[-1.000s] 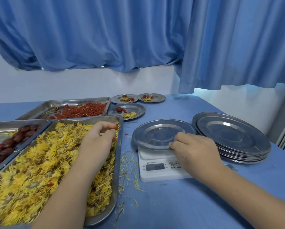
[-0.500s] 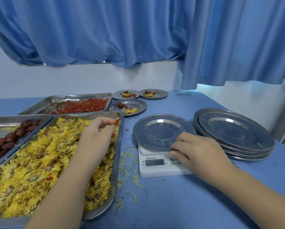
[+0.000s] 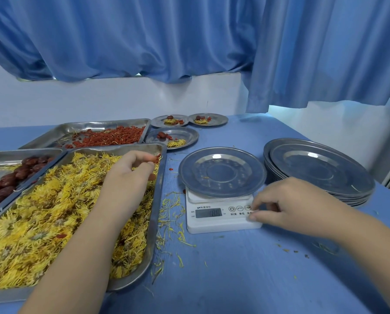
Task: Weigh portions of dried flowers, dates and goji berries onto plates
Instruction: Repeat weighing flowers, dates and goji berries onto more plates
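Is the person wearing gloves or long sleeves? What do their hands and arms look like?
No gloves. The left hand and the right hand are both bare, with no rings showing. The left forearm and the right forearm are bare too: no sleeve, watch or bracelet shows on the parts in the picture.

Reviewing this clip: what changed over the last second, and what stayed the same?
The right hand left the near rim of the plate on the scale and dropped toward the person; its fingertips now touch the scale's right-hand buttons. The left hand stayed curled over the flower tray; what it holds is unclear. Plate, flower tray and plate stack did not move.
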A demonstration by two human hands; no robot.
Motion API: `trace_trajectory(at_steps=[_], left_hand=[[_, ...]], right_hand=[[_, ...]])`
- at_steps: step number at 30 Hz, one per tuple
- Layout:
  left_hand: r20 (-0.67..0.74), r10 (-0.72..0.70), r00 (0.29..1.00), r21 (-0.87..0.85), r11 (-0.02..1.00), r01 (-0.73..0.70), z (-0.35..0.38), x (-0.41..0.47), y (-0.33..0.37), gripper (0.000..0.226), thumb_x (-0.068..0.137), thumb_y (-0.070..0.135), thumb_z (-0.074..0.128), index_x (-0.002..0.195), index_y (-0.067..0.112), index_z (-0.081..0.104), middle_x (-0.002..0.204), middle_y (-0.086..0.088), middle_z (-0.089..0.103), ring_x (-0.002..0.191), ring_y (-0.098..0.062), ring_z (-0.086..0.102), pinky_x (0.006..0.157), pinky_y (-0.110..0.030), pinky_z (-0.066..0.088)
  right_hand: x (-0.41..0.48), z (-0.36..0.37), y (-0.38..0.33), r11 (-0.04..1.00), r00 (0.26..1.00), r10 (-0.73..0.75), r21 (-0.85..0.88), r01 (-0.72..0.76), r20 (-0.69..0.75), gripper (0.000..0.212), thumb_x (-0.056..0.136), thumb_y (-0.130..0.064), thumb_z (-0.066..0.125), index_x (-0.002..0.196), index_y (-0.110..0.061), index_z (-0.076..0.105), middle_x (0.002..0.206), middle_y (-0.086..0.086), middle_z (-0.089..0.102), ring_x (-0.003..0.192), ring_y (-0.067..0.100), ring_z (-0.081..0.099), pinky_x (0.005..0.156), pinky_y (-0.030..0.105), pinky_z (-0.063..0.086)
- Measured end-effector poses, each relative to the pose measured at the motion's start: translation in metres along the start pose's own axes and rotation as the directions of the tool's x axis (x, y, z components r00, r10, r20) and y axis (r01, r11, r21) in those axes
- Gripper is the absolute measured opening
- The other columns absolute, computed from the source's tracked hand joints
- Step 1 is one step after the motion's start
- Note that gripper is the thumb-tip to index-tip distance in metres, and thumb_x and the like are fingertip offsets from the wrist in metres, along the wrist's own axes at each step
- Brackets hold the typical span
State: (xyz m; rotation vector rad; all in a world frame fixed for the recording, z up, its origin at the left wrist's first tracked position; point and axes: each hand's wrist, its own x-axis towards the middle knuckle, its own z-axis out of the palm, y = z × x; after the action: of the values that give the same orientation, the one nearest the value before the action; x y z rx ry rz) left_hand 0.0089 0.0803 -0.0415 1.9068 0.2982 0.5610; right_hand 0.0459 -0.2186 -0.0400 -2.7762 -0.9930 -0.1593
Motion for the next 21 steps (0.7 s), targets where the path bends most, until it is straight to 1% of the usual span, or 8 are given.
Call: trace_trajectory(at_steps=[3,6,7,9,12,16,18,21], left_hand=[[0.001,0.000,1.000,-0.005,1.000,0.000,-0.0003,-0.0002,0.0007,0.014,0.092,0.031,0.056,0.086,0.039,0.066,0.083,0.010,0.070,0.087,-0.024,0.068,0.082,-0.052,0.056],[0.002,0.006,1.000,-0.002,1.000,-0.006,-0.0004,-0.0014,0.0019,0.014,0.092,0.030,0.056,0.087,0.037,0.066,0.087,0.011,0.069,0.087,-0.016,0.068,0.083,-0.048,0.056],[0.001,0.005,1.000,-0.002,1.000,-0.005,-0.0002,-0.0018,0.0022,0.014,0.092,0.029,0.056,0.087,0.036,0.066,0.087,0.011,0.069,0.086,-0.017,0.068,0.083,-0.048,0.056],[0.000,0.001,1.000,-0.003,1.000,-0.001,0.0000,-0.0027,0.0026,0.014,0.093,0.028,0.056,0.087,0.036,0.067,0.085,0.009,0.070,0.087,-0.019,0.068,0.083,-0.049,0.056],[0.001,0.001,1.000,0.000,1.000,-0.001,0.0001,-0.0030,0.0034,0.014,0.093,0.028,0.056,0.087,0.035,0.066,0.086,0.009,0.070,0.087,-0.017,0.068,0.084,-0.049,0.055],[0.005,0.006,1.000,0.015,1.000,-0.006,0.0000,-0.0027,0.0035,0.014,0.093,0.029,0.055,0.088,0.036,0.066,0.086,0.009,0.070,0.087,-0.021,0.068,0.083,-0.050,0.056],[0.005,0.009,1.000,0.015,1.000,-0.009,-0.0002,-0.0027,0.0032,0.014,0.093,0.029,0.055,0.088,0.036,0.066,0.087,0.010,0.069,0.087,-0.020,0.068,0.083,-0.050,0.056],[0.005,0.011,1.000,0.018,1.000,-0.011,0.0000,-0.0029,0.0035,0.013,0.093,0.030,0.055,0.088,0.036,0.066,0.087,0.011,0.069,0.087,-0.019,0.068,0.083,-0.049,0.056]], right_hand=[[0.0005,0.0034,-0.0030,0.998,0.999,0.030,-0.055,-0.029,0.020,0.033,0.077,-0.068,0.054,0.095,-0.042,0.063,0.065,-0.018,0.055,0.062,-0.003,0.048,0.051,0.017,0.029],[0.0020,0.0068,-0.0070,0.994,0.997,0.076,-0.083,-0.073,0.030,0.041,0.074,-0.072,0.052,0.100,-0.042,0.062,0.068,-0.015,0.054,0.061,-0.004,0.045,0.051,0.018,0.028],[0.0024,0.0077,-0.0082,0.992,0.995,0.091,-0.091,-0.088,0.033,0.042,0.073,-0.073,0.053,0.100,-0.042,0.062,0.069,-0.015,0.054,0.062,-0.003,0.045,0.051,0.018,0.027],[0.0028,0.0085,-0.0102,0.988,0.991,0.124,-0.100,-0.120,0.039,0.043,0.072,-0.073,0.054,0.100,-0.042,0.062,0.072,-0.014,0.054,0.064,0.000,0.046,0.050,0.020,0.028],[0.0031,0.0088,-0.0106,0.984,0.985,0.163,-0.081,-0.159,0.051,0.042,0.069,-0.074,0.056,0.098,-0.044,0.063,0.076,-0.013,0.056,0.068,0.002,0.051,0.051,0.021,0.031],[0.0036,0.0087,-0.0094,0.979,0.977,0.202,-0.045,-0.199,0.070,0.036,0.066,-0.074,0.060,0.090,-0.047,0.060,0.075,-0.014,0.057,0.066,0.000,0.052,0.052,0.021,0.034],[0.0031,0.0079,-0.0081,0.977,0.973,0.214,-0.025,-0.213,0.085,0.034,0.064,-0.074,0.061,0.089,-0.050,0.059,0.076,-0.014,0.057,0.066,0.000,0.053,0.053,0.022,0.037],[0.0018,0.0074,-0.0066,0.978,0.973,0.210,-0.022,-0.209,0.101,0.029,0.065,-0.073,0.061,0.086,-0.054,0.054,0.074,-0.013,0.057,0.064,0.001,0.053,0.052,0.022,0.035]])
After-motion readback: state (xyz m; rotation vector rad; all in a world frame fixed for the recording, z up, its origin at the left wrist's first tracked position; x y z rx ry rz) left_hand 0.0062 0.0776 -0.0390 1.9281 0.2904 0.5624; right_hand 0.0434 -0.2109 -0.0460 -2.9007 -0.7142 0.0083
